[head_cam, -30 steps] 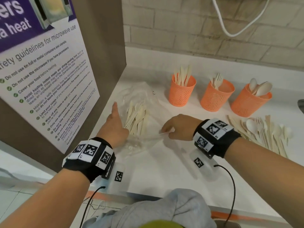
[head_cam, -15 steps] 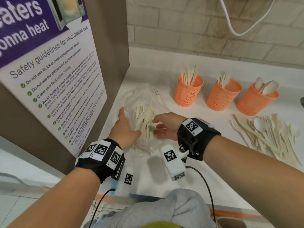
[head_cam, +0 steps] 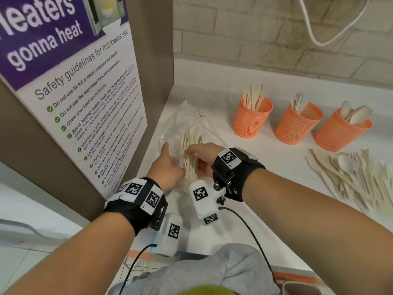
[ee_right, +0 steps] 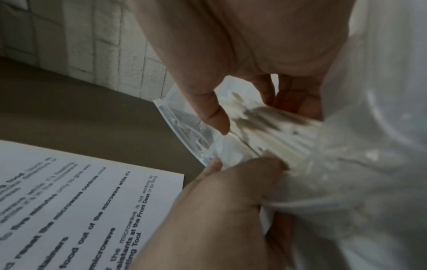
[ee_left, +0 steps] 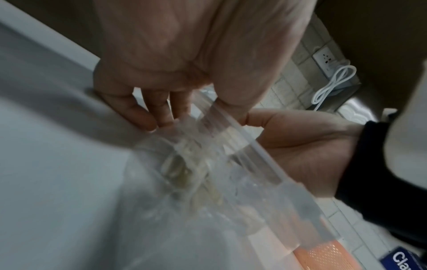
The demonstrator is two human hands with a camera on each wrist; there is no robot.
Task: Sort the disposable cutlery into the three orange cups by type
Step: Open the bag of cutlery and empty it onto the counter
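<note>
Cutlery bundle (head_cam: 190, 154), pale beige, bunched inside clear bag (head_cam: 180, 122).

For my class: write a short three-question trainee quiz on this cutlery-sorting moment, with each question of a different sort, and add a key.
1. True or false: the right hand grips a bundle of cutlery inside the clear plastic bag.
2. Which orange cup holds spoons? A) the left cup B) the middle cup C) the right cup
3. Fill in: the loose pile of cutlery lies on the white counter in front of the ___ cup.

Key: 1 true; 2 C; 3 right. The left hand holds the bag beside the bundle.
</note>
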